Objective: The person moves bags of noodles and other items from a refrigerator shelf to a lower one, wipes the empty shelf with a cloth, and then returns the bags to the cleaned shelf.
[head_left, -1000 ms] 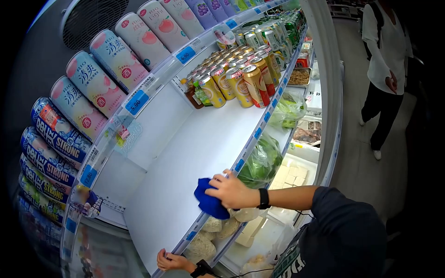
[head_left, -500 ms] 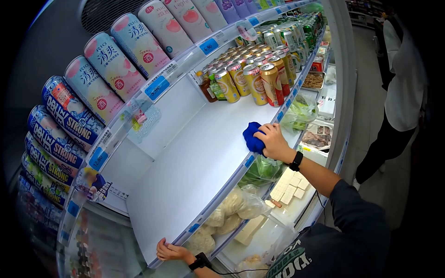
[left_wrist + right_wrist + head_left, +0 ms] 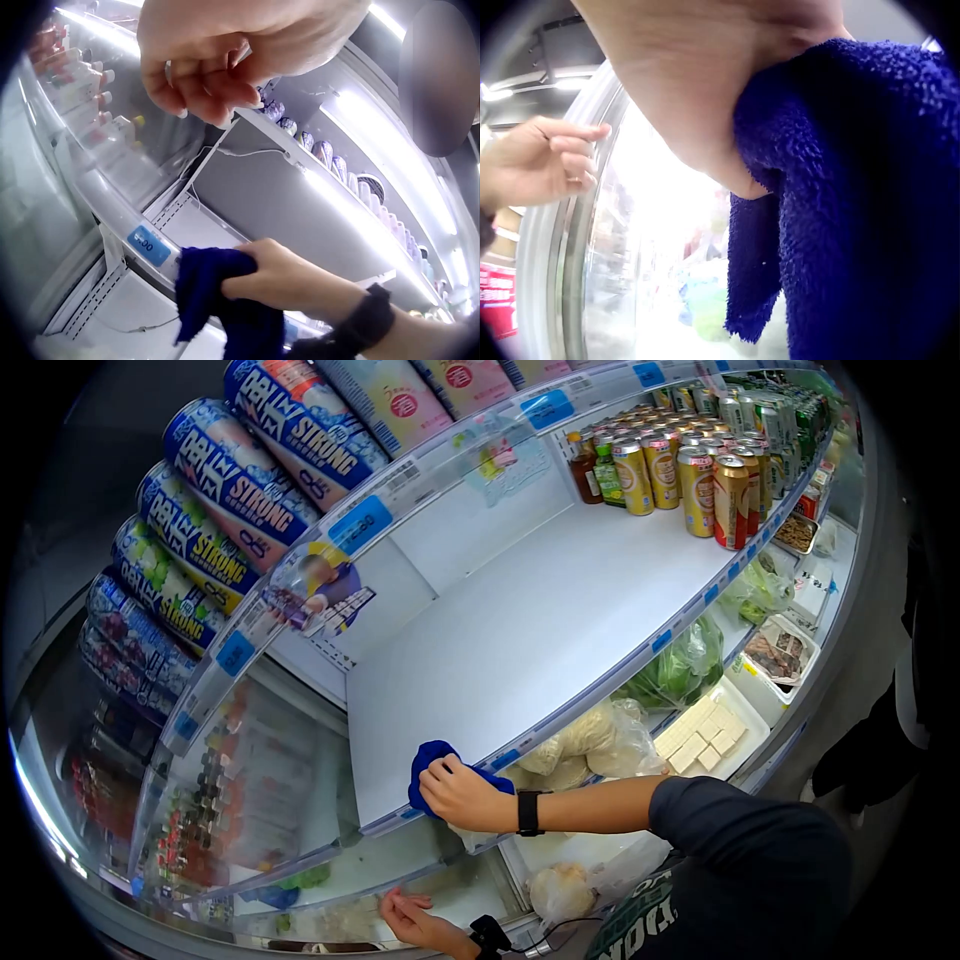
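My right hand (image 3: 465,795) grips a dark blue terry cloth (image 3: 428,765) at the near left front corner of the white shelf (image 3: 500,640). In the right wrist view the cloth (image 3: 840,180) hangs in folds from under the palm. Below and left of that shelf corner, my left hand (image 3: 410,920) is held in the air with its fingers loosely bent and nothing in them. It fills the top of the left wrist view, where the right hand (image 3: 277,274) shows the cloth bunched under its thumb and fingers.
Yellow beer cans (image 3: 700,490) and two bottles stand at the shelf's far end. Tall drink cans (image 3: 240,480) line the shelf above. Below lie bagged greens (image 3: 690,660), tofu (image 3: 705,735) and pale bagged food (image 3: 580,740). A person's dark-clothed leg (image 3: 870,750) is at the right.
The right hand went right along the shelf's front edge with the cloth, then came back left to the near corner. The left hand has let go of the shelf edge. The view has swung left.
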Motion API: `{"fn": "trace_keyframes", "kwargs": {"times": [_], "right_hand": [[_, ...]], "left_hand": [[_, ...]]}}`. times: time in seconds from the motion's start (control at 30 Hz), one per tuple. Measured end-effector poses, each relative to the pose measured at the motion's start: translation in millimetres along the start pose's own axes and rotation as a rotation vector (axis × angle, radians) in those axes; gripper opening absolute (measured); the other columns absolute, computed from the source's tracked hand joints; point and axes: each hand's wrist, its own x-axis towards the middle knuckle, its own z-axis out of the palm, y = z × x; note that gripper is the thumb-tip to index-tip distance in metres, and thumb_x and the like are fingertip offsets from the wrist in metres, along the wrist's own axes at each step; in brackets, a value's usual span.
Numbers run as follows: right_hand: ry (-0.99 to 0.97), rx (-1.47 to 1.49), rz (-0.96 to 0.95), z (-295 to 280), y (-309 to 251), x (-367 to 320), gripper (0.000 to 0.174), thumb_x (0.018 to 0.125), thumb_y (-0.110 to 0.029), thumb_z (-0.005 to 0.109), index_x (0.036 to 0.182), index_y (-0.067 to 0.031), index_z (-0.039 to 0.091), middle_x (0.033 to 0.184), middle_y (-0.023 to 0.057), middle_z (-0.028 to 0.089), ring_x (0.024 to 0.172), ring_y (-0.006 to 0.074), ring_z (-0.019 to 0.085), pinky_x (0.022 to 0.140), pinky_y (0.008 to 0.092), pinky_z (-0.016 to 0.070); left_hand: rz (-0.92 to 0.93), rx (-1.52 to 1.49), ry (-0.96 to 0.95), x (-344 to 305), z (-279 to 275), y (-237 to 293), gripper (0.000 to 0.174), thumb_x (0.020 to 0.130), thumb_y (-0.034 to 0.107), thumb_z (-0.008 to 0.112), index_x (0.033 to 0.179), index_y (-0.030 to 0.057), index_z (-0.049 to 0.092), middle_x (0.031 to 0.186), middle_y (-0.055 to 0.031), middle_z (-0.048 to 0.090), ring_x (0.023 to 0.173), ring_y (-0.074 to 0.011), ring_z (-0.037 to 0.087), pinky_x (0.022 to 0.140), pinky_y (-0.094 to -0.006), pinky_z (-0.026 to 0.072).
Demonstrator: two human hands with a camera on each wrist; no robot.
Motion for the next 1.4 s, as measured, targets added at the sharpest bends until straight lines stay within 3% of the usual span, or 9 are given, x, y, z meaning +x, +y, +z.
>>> {"fn": "trace_keyframes", "kwargs": {"times": [0.13,0.23,0.33,0.43,0.5,0.7,0.93,1.1,1.4], "right_hand": [[0.082,0.191,0.011,43,-63,42,0.021,0.071,-0.016,0.055,0.085,-0.0001,0.059,0.086,0.0095,0.051,0.084,0.0241,0.048,0.076,0.0345,0.0381],[0.059,0.714,0.101,56,-71,57,0.036,0.064,-0.007,0.062,0.1,-0.0033,0.058,0.094,0.0116,0.053,0.088,0.028,0.051,0.08,0.0345,0.0403],[0.034,1.374,0.287,55,-41,57,0.046,0.061,0.001,0.054,0.106,-0.0045,0.057,0.101,0.0177,0.053,0.094,0.0362,0.051,0.084,0.0397,0.0414],[0.23,1.414,0.35,-17,24,48,0.048,0.065,0.0,0.05,0.113,-0.0049,0.053,0.106,0.017,0.054,0.101,0.0349,0.051,0.09,0.037,0.04],[0.28,1.293,0.396,-61,78,31,0.048,0.066,-0.001,0.051,0.113,-0.0061,0.054,0.108,0.0154,0.055,0.102,0.0324,0.052,0.091,0.0349,0.0398],[0.466,0.332,0.616,-156,230,-50,0.043,0.067,0.002,0.056,0.11,-0.0035,0.056,0.105,0.0203,0.055,0.097,0.0391,0.053,0.086,0.0374,0.0435],[-0.241,-0.458,0.81,-145,313,-188,0.04,0.066,-0.006,0.058,0.106,-0.002,0.057,0.106,0.0217,0.056,0.102,0.036,0.052,0.082,0.0456,0.0417],[-0.216,-0.218,0.653,-115,251,-134,0.006,0.064,-0.01,0.057,0.067,-0.0048,0.059,0.061,0.0163,0.06,0.057,0.0327,0.06,0.054,0.0419,0.0477],[-0.218,0.365,0.251,-2,23,15,0.021,0.06,-0.009,0.061,0.074,0.0048,0.055,0.075,0.0228,0.06,0.074,0.0326,0.061,0.055,0.0366,0.0478]], "left_hand": [[0.231,0.088,0.109,-7,-11,3,0.013,0.084,0.005,0.057,0.094,-0.0028,0.053,0.072,-0.0039,0.047,0.059,-0.0109,0.045,0.057,-0.0249,0.0386],[-0.139,0.221,0.107,-15,-36,-20,0.018,0.085,0.006,0.058,0.07,-0.0002,0.051,0.061,-0.0028,0.045,0.053,-0.01,0.044,0.047,-0.0233,0.0342],[-0.065,0.11,0.035,-12,-23,-23,0.026,0.085,0.006,0.058,0.062,0.0014,0.046,0.054,-0.0015,0.041,0.047,-0.0093,0.04,0.046,-0.0227,0.033],[-0.013,0.013,-0.042,-4,4,-18,0.01,0.085,0.005,0.054,0.092,-0.0013,0.051,0.069,-0.0051,0.048,0.063,-0.0124,0.046,0.059,-0.0258,0.0378],[-0.008,0.067,-0.193,0,22,3,0.043,0.085,0.004,0.05,0.126,-0.0004,0.037,0.095,-0.0104,0.051,0.085,-0.0172,0.048,0.076,-0.0308,0.0378],[0.185,0.132,-0.291,25,88,-17,0.05,0.089,0.014,0.046,0.135,0.0008,0.03,0.134,-0.0179,0.04,0.126,-0.0298,0.035,0.103,-0.0406,0.0251],[0.479,0.733,-0.243,26,148,-67,0.054,0.094,0.035,0.029,0.14,0.0055,0.024,0.148,-0.0144,0.014,0.137,-0.036,0.002,0.107,-0.053,-0.0009],[0.482,0.746,-0.271,29,147,-76,0.056,0.095,0.037,0.027,0.141,0.0064,0.021,0.149,-0.0141,0.011,0.137,-0.0371,0.001,0.107,-0.0535,-0.002],[0.321,-0.11,-0.232,22,95,-39,0.065,0.095,0.046,0.015,0.143,0.0041,0.007,0.149,-0.0148,0.008,0.138,-0.0305,0.009,0.11,-0.0434,0.0068]]}}
